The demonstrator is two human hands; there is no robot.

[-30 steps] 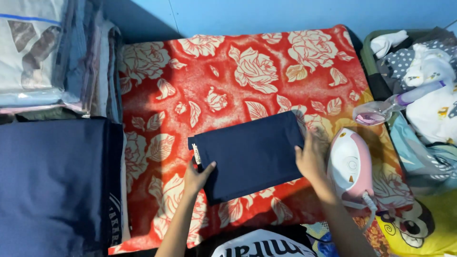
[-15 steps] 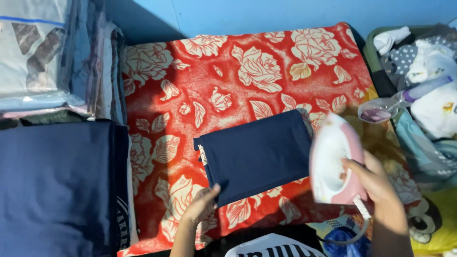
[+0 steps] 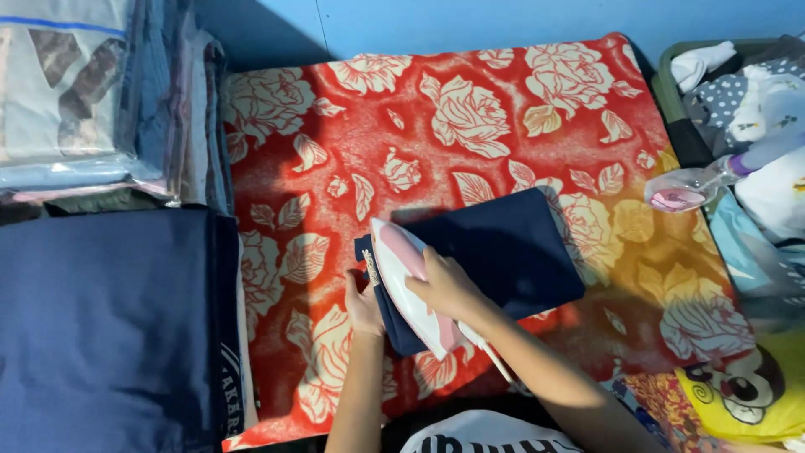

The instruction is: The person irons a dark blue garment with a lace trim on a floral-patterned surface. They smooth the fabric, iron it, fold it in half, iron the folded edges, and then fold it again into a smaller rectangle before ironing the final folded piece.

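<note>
Red fleece-looking blanket (image 3: pixel 503 109) with big cream roses covered the whole work surface, pretty much filling the view. To its left sat a wide navy fabric stack (image 3: pixel 101 327), with a pile of folded clothes (image 3: pixel 84 92) in clear wrap above it, and a laundry basket (image 3: pixel 671 92) stuffed with mixed garments was off on the right. In the middle of the blanket lay the folded navy garment (image 3: pixel 511 252), a flat neat rectangle, dark and plain, no visible creases from this angle. It looked soft and light, so I'd guess it would slide or bunch if not pinned at an edge. The white and pink iron (image 3: pixel 407 281) rested on the garment's left end, tip pointing up-left, cord trailing toward the person. I'd judge it to be stiff, fairly heavy and hot underneath, so the top handle is the only sane place to hold it. The right hand (image 3: pixel 449 285) was wrapped around that handle, grasping it. The left hand (image 3: pixel 365 306) lay flat at the garment's left edge, just beside the iron, pressing the cloth and not gripping anything. A small clear spray bottle (image 3: pixel 688 189) lay near the basket.
</note>
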